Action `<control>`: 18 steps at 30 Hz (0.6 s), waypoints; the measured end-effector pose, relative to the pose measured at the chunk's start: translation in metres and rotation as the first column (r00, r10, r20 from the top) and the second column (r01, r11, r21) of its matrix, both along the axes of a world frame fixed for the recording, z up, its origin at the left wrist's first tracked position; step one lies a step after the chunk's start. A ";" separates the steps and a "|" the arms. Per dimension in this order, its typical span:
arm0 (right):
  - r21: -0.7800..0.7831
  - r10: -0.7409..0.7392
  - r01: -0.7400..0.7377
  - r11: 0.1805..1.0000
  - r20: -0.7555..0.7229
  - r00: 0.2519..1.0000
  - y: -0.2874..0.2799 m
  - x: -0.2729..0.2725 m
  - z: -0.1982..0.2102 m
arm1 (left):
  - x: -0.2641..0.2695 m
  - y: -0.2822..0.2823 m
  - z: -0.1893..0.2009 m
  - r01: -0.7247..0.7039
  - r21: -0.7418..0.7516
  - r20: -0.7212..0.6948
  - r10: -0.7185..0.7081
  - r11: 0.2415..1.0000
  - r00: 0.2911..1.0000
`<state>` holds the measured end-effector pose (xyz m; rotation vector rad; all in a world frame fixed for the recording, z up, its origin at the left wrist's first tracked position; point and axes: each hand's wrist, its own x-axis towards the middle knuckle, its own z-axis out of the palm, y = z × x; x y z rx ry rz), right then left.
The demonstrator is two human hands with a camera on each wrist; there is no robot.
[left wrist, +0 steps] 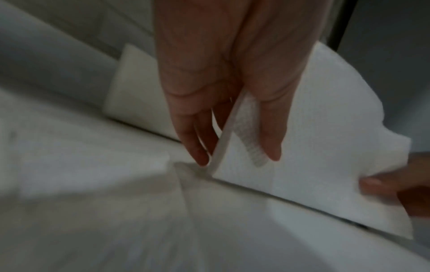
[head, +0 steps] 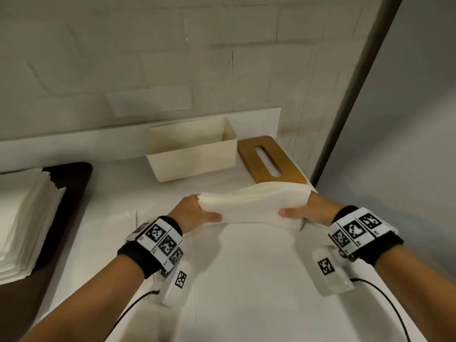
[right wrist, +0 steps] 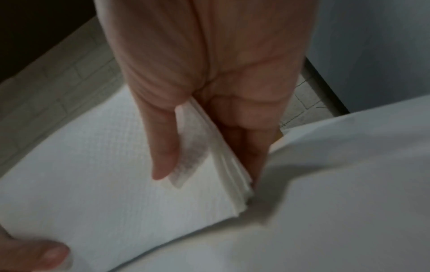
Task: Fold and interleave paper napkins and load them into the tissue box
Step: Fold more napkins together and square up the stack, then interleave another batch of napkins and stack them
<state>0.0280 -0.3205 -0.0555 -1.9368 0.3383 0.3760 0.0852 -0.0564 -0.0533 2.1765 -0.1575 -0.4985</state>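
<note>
Both hands hold a thick stack of folded white napkins [head: 254, 203] just above the white table. My left hand [head: 197, 211] grips its left end, thumb on top and fingers underneath. My right hand [head: 303, 211] grips the right end the same way. The left wrist view shows the stack [left wrist: 314, 147] between thumb and fingers of my left hand [left wrist: 237, 160]; in the right wrist view its layered edge [right wrist: 139, 174] sits in my right hand [right wrist: 204, 180]. Behind the stack, the cream tissue box [head: 190, 151] stands without its lid, and its inside looks bare. The wooden slotted lid [head: 269, 159] lies flat to its right.
At the left, a tall pile of unfolded napkins [head: 22, 223] sits on a dark tray [head: 71, 183]. One flat napkin [head: 123, 218] lies on the table by my left wrist. A brick wall [head: 172, 58] runs behind the table, and a grey panel [head: 407, 119] closes off the right.
</note>
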 end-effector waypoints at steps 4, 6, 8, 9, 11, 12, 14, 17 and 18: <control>0.146 -0.062 0.053 0.988 0.056 0.997 0.011 0.023 0.045 | 0.014 0.007 0.041 -0.061 -0.262 0.012 0.066 0.963 0.998; 0.261 -0.084 0.053 0.964 0.109 0.991 0.021 0.041 0.075 | 0.026 0.014 0.065 -0.176 -0.501 -0.109 0.140 0.847 0.984; 0.296 -0.093 0.039 0.954 0.172 0.981 0.034 0.067 0.100 | 0.044 0.024 0.087 -0.242 -0.581 -0.108 0.221 0.777 0.969; 0.297 -0.096 0.032 0.954 0.204 0.974 0.041 0.081 0.110 | 0.056 0.030 0.096 -0.258 -0.588 -0.093 0.252 0.766 0.963; 0.286 -0.123 0.050 0.957 0.243 0.962 0.056 0.111 0.123 | 0.080 0.042 0.110 -0.313 -0.545 -0.080 0.323 0.778 0.943; 0.271 -0.144 0.073 0.960 0.252 0.957 0.065 0.124 0.127 | 0.092 0.047 0.114 -0.347 -0.506 -0.071 0.363 0.790 0.929; 0.210 -0.167 0.115 0.971 0.252 0.953 0.079 0.149 0.126 | 0.110 0.055 0.118 -0.401 -0.393 -0.047 0.418 0.827 0.907; -0.095 -0.056 0.078 0.992 0.215 0.975 0.093 0.183 0.108 | 0.133 0.062 0.104 -0.413 -0.166 0.015 0.421 0.896 0.907; -0.206 -0.002 0.046 0.977 0.207 0.978 0.096 0.193 0.099 | 0.138 0.063 0.098 -0.415 -0.090 0.041 0.420 0.905 0.907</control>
